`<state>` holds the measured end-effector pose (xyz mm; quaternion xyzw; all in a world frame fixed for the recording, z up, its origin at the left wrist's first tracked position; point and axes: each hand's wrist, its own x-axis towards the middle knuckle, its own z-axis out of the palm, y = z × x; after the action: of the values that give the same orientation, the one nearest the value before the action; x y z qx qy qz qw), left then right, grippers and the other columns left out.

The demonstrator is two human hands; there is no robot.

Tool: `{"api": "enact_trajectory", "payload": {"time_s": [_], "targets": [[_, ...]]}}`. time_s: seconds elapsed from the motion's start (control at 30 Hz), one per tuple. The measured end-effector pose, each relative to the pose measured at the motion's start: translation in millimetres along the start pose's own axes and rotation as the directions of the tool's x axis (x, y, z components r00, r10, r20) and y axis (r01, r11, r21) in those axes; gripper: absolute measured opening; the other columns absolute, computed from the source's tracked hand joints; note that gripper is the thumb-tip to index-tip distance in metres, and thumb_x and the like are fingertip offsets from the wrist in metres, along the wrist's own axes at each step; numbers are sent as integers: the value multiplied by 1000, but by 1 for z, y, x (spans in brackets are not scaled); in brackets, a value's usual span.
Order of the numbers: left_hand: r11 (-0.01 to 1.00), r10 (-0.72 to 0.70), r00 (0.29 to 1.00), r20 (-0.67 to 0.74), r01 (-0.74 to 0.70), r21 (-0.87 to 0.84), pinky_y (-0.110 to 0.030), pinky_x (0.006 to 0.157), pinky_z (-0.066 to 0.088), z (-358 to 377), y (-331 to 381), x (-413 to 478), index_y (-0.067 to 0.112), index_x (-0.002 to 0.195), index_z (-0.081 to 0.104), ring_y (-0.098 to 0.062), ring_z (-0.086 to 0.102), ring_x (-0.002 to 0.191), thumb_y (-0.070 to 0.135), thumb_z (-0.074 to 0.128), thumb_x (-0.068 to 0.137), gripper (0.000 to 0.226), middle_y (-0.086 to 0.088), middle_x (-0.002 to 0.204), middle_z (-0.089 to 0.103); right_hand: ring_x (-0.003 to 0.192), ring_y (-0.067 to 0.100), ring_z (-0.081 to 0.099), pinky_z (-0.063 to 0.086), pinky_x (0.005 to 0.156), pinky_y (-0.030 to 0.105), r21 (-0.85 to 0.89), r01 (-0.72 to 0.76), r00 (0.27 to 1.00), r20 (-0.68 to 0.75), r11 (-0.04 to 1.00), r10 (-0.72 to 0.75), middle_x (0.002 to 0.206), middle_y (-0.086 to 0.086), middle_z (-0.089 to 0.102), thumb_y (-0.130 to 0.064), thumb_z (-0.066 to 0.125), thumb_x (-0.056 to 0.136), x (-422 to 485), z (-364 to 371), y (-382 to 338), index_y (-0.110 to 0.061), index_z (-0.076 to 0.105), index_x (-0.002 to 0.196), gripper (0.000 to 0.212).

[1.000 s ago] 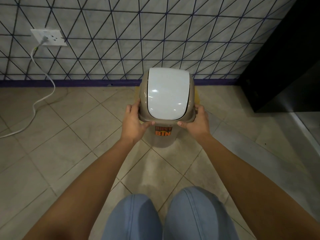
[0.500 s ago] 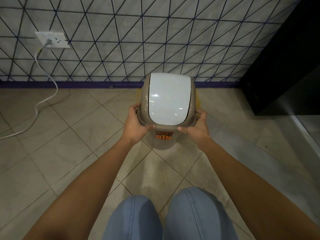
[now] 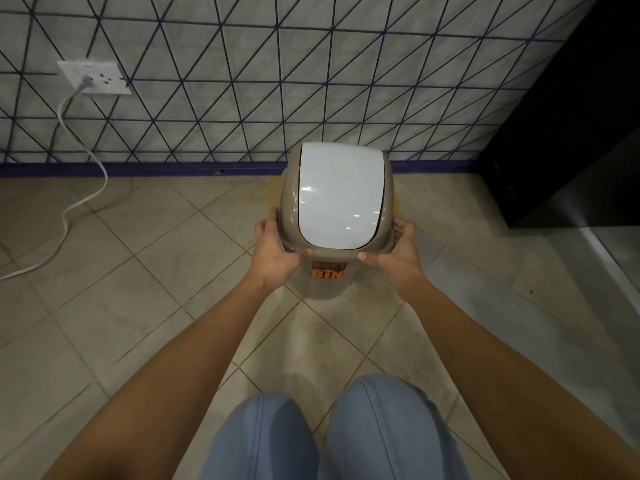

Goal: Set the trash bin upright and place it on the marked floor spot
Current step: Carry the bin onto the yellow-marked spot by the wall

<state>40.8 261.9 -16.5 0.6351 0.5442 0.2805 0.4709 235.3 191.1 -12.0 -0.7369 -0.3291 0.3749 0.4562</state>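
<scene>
Hands grip upright trash bin (image 3: pixel 323 289): left hand (image 3: pixel 277 256), right hand (image 3: pixel 398 258) clasping rim.

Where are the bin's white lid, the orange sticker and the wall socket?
white lid (image 3: pixel 341 192): head view, middle of the glossy flap.
orange sticker (image 3: pixel 328 270): head view, on the lettering on the bin's body.
wall socket (image 3: pixel 95 77): head view, centre of the white plate.

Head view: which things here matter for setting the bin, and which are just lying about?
Job:
- trash bin
- yellow floor mark
- left hand
- right hand

Lying about:
- wall socket
- white cable
- black cabinet
</scene>
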Motion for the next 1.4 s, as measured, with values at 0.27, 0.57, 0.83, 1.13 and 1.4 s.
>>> {"api": "enact_trajectory", "payload": {"time_s": [0.27,0.57,0.83,1.13,1.4], "targets": [[1000,3,999,35,-2,-7,-39,110,34,6,-4,-3,14,149,13,-21,33,132,16,80,70,104,-6,141,25,124,22,43,40,104,41,31,59,998,-25,998,-59,136,8,42,1,82,63,-6,-6,9,-15,28,132,89],[1000,1,1000,21,-2,22,-39,109,34,12,6,11,16,148,19,-23,36,129,17,77,75,93,-6,141,29,124,21,42,39,105,39,19,14,1000,-18,1000,-14,140,6,39,0,79,67,11,-7,2,-18,25,133,87],[1000,-14,1000,-15,14,15,-37,109,34,14,7,22,16,147,19,-23,37,127,17,77,74,93,-6,139,29,124,21,42,41,103,36,50,46,999,-2,998,-46,139,6,40,2,78,67,27,-5,2,-16,25,133,87],[989,44,998,-36,-49,-138,-13,84,44,20,14,39,18,134,36,2,51,105,8,79,68,79,20,114,49,123,20,44,40,95,28,29,22,998,51,999,-23,138,6,43,0,77,69,55,-9,-7,-19,24,134,86],[861,384,898,-215,-264,436,-35,99,37,26,13,38,8,134,41,-27,40,125,32,77,72,76,-14,137,40,140,30,18,22,110,38,-476,337,912,-48,812,-407,153,16,18,-11,75,74,46,-2,-10,-10,30,142,81]]}}
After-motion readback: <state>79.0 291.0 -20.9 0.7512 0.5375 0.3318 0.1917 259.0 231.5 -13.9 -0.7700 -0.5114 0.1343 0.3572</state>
